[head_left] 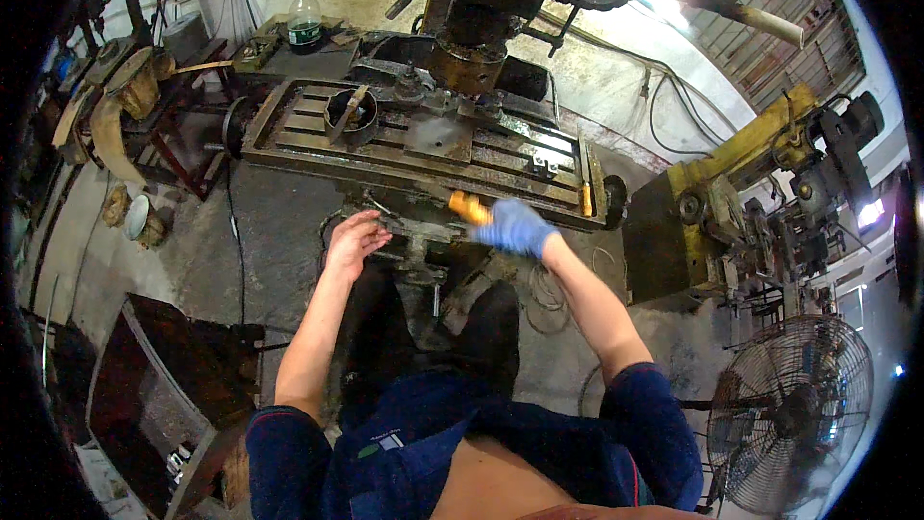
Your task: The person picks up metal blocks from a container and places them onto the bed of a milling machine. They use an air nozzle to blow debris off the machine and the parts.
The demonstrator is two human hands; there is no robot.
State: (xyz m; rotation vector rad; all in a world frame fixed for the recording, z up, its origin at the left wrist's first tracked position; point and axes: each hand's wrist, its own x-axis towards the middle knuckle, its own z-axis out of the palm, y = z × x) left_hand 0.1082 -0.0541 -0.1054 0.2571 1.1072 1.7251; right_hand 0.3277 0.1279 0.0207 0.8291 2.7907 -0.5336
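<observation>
My right hand (pixel 517 228), in a blue glove, is closed round the yellow handle (pixel 469 207) of a tool just in front of the slotted machine table (pixel 385 162). Motion blurs this tool, so its kind is unclear. To the left, my bare left hand (pixel 358 246) is held up with fingers apart and slightly bent, nothing visible in it. On the table stand a dark round pot (pixel 362 128) with a flat wooden stick or brush across it, a flat metal plate (pixel 438 140) under the spindle head (pixel 469 63), and small metal blocks (pixel 544 168).
Another yellow-handled tool (pixel 587 199) lies at the table's right end. A large fan (pixel 791 414) stands at lower right, below a yellow-and-dark machine (pixel 674 231). A rusty metal bin (pixel 144 395) is at lower left. A plastic bottle (pixel 304 21) stands behind the table.
</observation>
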